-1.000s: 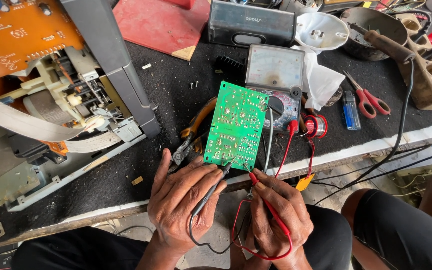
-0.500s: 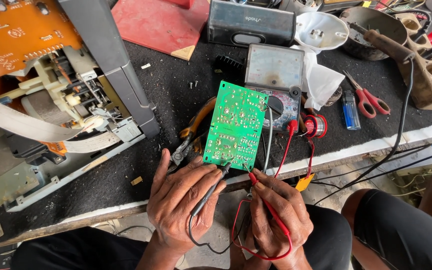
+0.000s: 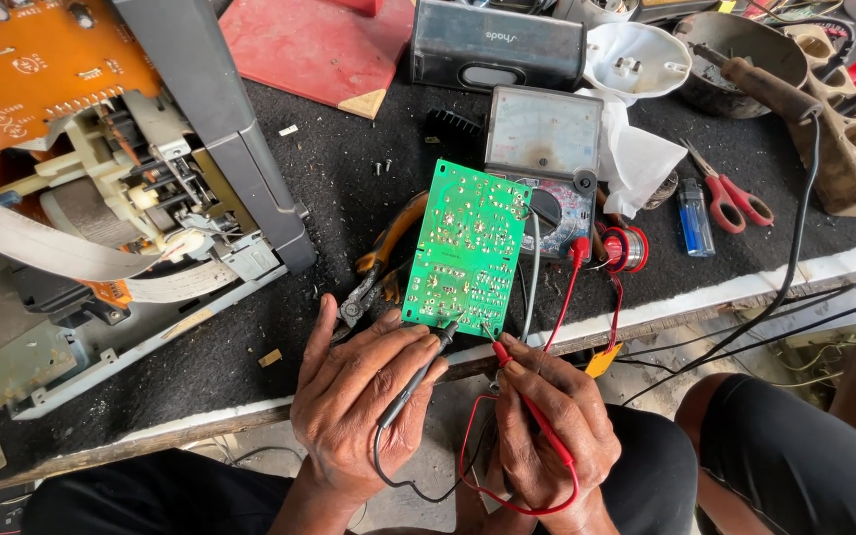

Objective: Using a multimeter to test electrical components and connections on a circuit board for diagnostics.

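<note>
The left hand (image 3: 369,411) is clenched around a thin black test probe (image 3: 413,381), the right hand (image 3: 552,426) around a thin red test probe (image 3: 527,401). Both tips touch the near edge of the green rectangular circuit board (image 3: 468,248), which lies just beyond both grips, its long axis running away across the black bench (image 3: 349,178). Behind the board sits a grey analogue meter (image 3: 545,149); orange-handled pliers (image 3: 378,263) lie left of it.

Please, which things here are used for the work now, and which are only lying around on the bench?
In use:
left hand with black probe
right hand with red probe
green circuit board
meter behind it

Lying about:
scissors
blue lighter
solder spool
pliers
black speaker
</note>
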